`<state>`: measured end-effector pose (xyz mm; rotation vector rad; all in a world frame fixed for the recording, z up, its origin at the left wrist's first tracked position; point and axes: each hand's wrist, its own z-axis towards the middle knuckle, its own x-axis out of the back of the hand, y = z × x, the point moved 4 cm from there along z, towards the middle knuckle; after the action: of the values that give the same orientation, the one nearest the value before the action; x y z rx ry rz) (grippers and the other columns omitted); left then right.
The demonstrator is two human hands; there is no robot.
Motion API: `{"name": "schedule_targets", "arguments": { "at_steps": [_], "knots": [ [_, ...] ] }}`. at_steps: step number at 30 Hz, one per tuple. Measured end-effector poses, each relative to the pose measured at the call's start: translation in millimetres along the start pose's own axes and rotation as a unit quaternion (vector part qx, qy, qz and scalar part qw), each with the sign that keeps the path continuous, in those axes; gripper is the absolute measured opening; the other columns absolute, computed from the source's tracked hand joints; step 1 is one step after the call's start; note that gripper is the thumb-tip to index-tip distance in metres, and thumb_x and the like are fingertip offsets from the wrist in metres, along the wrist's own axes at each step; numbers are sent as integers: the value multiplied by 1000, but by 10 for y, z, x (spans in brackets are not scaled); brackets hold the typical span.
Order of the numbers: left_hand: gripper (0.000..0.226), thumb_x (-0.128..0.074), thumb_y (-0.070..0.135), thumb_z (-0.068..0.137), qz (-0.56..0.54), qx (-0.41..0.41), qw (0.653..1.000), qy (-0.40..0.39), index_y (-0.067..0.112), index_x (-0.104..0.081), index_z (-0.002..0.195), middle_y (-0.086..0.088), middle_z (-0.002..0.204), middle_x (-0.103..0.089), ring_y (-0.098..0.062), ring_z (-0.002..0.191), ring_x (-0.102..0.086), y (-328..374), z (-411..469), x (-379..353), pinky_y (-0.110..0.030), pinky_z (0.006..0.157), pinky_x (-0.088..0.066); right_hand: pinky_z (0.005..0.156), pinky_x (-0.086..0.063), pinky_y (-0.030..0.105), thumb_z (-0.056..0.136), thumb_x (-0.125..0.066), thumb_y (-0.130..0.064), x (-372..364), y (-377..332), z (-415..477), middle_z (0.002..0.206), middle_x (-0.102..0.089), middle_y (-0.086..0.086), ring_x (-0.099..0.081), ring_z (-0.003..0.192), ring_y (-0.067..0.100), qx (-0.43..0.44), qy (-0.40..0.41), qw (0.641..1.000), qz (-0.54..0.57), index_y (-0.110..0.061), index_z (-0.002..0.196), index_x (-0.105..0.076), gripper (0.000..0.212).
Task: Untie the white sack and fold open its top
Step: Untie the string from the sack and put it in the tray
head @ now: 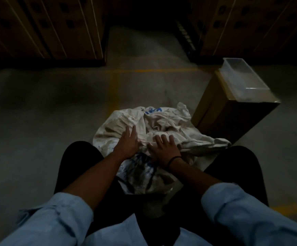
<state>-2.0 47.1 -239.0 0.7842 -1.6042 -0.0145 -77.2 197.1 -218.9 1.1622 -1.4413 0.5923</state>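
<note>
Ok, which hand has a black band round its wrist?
The right hand, spread flat on the white sack, wears the black band; the left hand, beside it on the sack, has a bare wrist.

A grey concrete floor (37,112) with yellow lines carries a crumpled white sack (163,119) and, just beside it, a cardboard box (215,110)

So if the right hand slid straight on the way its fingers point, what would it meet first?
Probably the crumpled folds of the white sack just ahead of the right hand; the cardboard box stands aside.
</note>
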Motion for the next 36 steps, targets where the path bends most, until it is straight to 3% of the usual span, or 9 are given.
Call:
{"name": "schedule_targets", "arguments": {
  "at_steps": [3, 6, 10, 13, 19, 21, 24, 27, 36],
  "knots": [
    [75, -43, 35, 101, -67, -32, 996, 51, 13, 4, 156, -16, 163, 11, -34, 150, -12, 30, 11, 46, -43, 119, -26, 113, -7, 60, 100, -37, -42, 75, 257, 64, 158, -13, 18, -14, 143, 40, -31, 40, 999, 11, -32, 150, -21, 54],
    [78, -53, 31, 96, -11, -155, 975, 157, 13, -9, 157, -11, 165, -2, -25, 142, -34, 245, -22, 189, -36, 105, -45, 113, -3, 58, 97, -44, -44, 61, 491, 117, 158, -16, 19, -10, 143, 39, -75, 57, 995, 44, -32, 152, -20, 61],
    [53, -60, 26, 90, 58, -331, 917, 214, 14, -49, 140, -12, 143, -49, -28, 128, -49, 602, -54, 246, -42, 102, -45, 93, -25, 50, 79, -69, -44, 87, 735, 164, 130, -41, 15, -35, 111, 34, -140, 169, 975, 39, -30, 140, -48, 66],
    [38, -65, 18, 86, 114, -444, 876, 149, 15, -63, 124, -9, 126, -63, -28, 113, -58, 692, -41, -24, -40, 92, -49, 82, -34, 45, 89, -51, -49, 199, 849, 195, 118, -47, 19, -46, 95, 35, -181, 261, 947, 50, -21, 136, -51, 56],
    [88, -74, 26, 70, 165, -299, 939, 32, 18, -36, 149, -11, 150, -44, -33, 136, -43, 521, 255, -196, -49, 108, -40, 66, -50, 40, 84, -46, -27, 126, 836, 196, 93, -63, 15, -63, 75, 36, -154, 305, 907, 246, -10, 101, -56, 26],
    [93, -68, 31, 76, 170, -258, 950, 38, 21, -21, 156, -9, 156, -34, -35, 141, -35, 466, 327, -162, -49, 113, -34, 86, -47, 46, 82, -42, -32, 23, 759, 204, 113, -60, 18, -60, 103, 38, -139, 263, 929, 218, -9, 112, -56, 40],
    [83, -53, 35, 92, 146, -200, 962, 111, 19, -5, 158, -9, 165, -11, -34, 151, -11, 470, 451, -9, -50, 119, -20, 115, -19, 58, 85, -48, -35, -119, 562, 203, 156, -25, 22, -18, 146, 39, -118, 220, 956, 155, -9, 147, -35, 69],
    [79, -52, 33, 94, 81, -163, 965, 187, 13, -9, 157, -11, 164, -14, -29, 152, -9, 406, 494, 246, -46, 121, -19, 116, -9, 61, 84, -56, -33, -122, 410, 163, 161, -1, 22, 4, 148, 41, -121, 241, 950, 157, -9, 153, -19, 82],
    [81, -50, 38, 96, 33, -150, 970, 186, 18, -1, 157, -5, 165, -9, -22, 153, -5, 352, 391, 288, -35, 122, -14, 111, -5, 71, 85, -49, -62, -95, 656, 358, 160, 8, 20, 13, 146, 41, -242, 195, 899, 309, -25, 154, 7, 96]
  ]
}}
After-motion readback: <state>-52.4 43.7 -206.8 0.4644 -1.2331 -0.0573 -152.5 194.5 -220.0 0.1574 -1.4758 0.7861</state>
